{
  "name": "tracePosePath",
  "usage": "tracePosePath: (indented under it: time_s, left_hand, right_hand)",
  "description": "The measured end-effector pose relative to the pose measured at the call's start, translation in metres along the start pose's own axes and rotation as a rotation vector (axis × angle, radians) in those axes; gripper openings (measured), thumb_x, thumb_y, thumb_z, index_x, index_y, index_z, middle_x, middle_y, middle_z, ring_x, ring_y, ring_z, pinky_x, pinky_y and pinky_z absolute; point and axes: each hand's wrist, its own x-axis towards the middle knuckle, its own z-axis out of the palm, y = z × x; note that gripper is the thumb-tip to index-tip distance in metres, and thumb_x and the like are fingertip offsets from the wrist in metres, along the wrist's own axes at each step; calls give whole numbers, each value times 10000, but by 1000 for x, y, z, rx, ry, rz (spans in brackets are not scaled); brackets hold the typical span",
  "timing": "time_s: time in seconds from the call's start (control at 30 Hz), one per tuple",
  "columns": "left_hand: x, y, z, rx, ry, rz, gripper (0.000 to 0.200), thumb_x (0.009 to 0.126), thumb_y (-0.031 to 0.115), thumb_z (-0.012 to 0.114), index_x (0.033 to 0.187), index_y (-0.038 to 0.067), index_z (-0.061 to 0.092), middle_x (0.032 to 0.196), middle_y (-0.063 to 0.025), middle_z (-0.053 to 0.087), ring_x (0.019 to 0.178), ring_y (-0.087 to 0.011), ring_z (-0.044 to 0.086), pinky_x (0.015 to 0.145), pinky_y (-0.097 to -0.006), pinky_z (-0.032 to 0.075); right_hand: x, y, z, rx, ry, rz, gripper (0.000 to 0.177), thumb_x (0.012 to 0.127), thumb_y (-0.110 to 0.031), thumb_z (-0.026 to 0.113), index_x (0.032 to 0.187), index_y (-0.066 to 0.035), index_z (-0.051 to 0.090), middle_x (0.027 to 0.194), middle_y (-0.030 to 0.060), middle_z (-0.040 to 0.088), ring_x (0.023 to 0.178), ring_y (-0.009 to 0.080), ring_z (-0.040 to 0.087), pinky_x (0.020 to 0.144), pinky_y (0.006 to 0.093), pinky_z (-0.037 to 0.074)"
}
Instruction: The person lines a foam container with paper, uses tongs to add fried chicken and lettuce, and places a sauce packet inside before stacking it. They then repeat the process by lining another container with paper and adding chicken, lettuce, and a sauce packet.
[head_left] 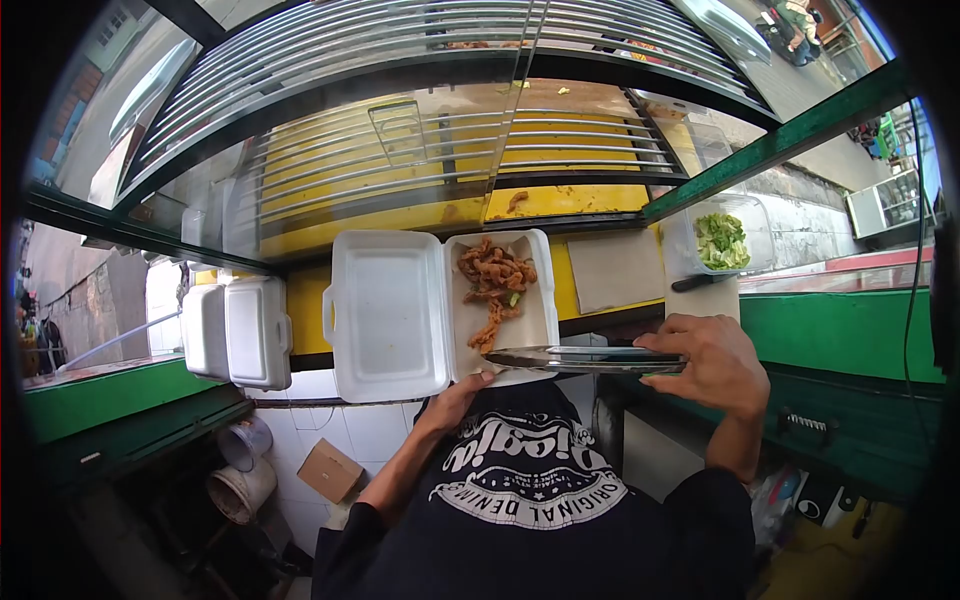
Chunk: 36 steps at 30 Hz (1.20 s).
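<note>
An open white foam takeout box (388,318) lies on the counter with its lid half to the left. Its right half is lined with brown paper (535,330) and holds pieces of fried chicken (497,275), with a bit of green among them. My left hand (462,397) grips the box's front edge, thumb over the rim and the other fingers hidden below. In my right hand (715,365) is a pair of metal tongs (585,358), reaching left over the paper. The tongs' tips are right at the lowest chicken pieces.
Closed foam boxes (258,330) stand at the left. To the right are a sheet of brown paper (605,270), a clear tub with chopped lettuce (722,243) and a dark-handled utensil (697,282). A glass display case with slatted racks (400,170) rises behind the counter.
</note>
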Motion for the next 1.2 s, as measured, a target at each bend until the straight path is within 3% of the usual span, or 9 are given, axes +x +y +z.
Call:
tracePosePath:
  time_s: [0.13,0.3,0.43,0.5,0.63,0.73,0.87,1.0,1.2]
  left_hand:
    - [-3,-11,-25,79,71,-140,493,889,320,588,1198,-59,528,1178,-114,557,1085,-171,499,980,-258,347]
    - [-17,4,-21,11,115,34,465,868,321,622,1151,-46,579,1107,-119,596,1001,-189,545,907,-265,409]
    - [-23,8,-41,33,118,13,481,851,342,634,1133,-46,596,1099,-129,601,1004,-196,548,898,-275,416]
    - [-26,9,-54,151,207,-230,536,822,374,652,1149,-47,589,1118,-137,596,1024,-197,543,903,-270,409]
    - [-28,6,-71,197,203,-137,569,799,400,663,1152,-41,591,1084,-138,612,971,-195,563,872,-256,421]
    - [-35,13,-73,184,244,-213,549,795,389,668,1146,-28,596,1050,-133,626,916,-195,580,839,-252,436]
    - [-42,22,-66,124,238,-174,508,807,353,666,1128,-35,596,1040,-134,632,896,-193,589,824,-263,450]
    - [-48,28,-55,43,254,-150,443,828,288,656,1110,-48,595,1040,-131,632,903,-196,595,843,-270,459]
    - [-37,4,-71,36,299,-133,410,829,277,647,1094,-34,617,996,-117,646,876,-191,605,833,-264,465]
  right_hand:
    - [13,-19,33,-99,129,-21,404,679,-294,794,1045,-145,707,860,29,634,674,250,619,597,361,477]
    - [11,-29,32,43,125,66,375,708,-299,758,1042,-141,693,865,30,620,724,258,627,638,386,491]
    - [16,-26,48,50,188,99,363,691,-248,773,1026,-129,698,832,33,621,706,248,631,641,354,504]
    - [20,-23,52,260,259,-10,382,645,-157,796,996,-39,701,814,69,639,609,175,596,560,262,491]
    - [32,-30,55,351,426,-120,335,659,-117,769,956,9,682,808,81,643,622,156,599,543,250,484]
    - [65,-46,48,-38,824,-444,397,700,-265,774,967,5,660,840,76,634,652,201,603,569,311,494]
    - [105,-91,17,-209,821,-729,367,731,-255,715,1038,-62,664,886,38,578,810,188,592,745,324,505]
    - [173,-125,-2,-435,1058,-1013,246,816,-183,643,1051,-111,631,847,5,606,858,145,618,852,273,524]
    - [209,-152,-25,-467,1079,-1169,286,803,-224,668,1046,-98,584,833,10,605,826,151,625,846,285,539]
